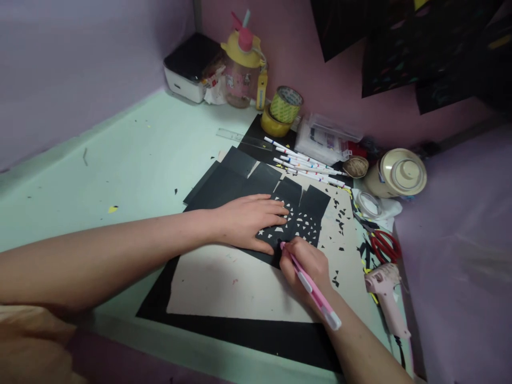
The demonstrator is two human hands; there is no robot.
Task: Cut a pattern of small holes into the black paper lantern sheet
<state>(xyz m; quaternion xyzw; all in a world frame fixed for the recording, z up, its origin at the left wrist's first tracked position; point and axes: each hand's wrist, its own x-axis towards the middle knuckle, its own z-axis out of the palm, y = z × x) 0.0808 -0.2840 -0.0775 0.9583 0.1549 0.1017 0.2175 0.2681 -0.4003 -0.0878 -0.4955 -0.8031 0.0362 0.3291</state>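
Note:
Flat on the black paper [228,189], my left hand [250,218] presses down with its fingers spread. This paper has flaps along its far edge and a pattern of small cut-out holes beside my fingertips. My right hand [306,264] is closed around a pink and white pen-shaped craft knife [314,290]. The knife's tip meets the paper near my left thumb; the blade itself is too small to make out. Beneath the paper lies a pale board [224,288], on top of a larger black sheet [240,330].
Black scraps [340,213] litter the board's right side. White marker pens [304,162], tape rolls [286,104], a clear ruler [240,137] and a drink bottle [240,74] lie farther back. Red-handled scissors [386,245] and a pink glue gun [388,298] are at right.

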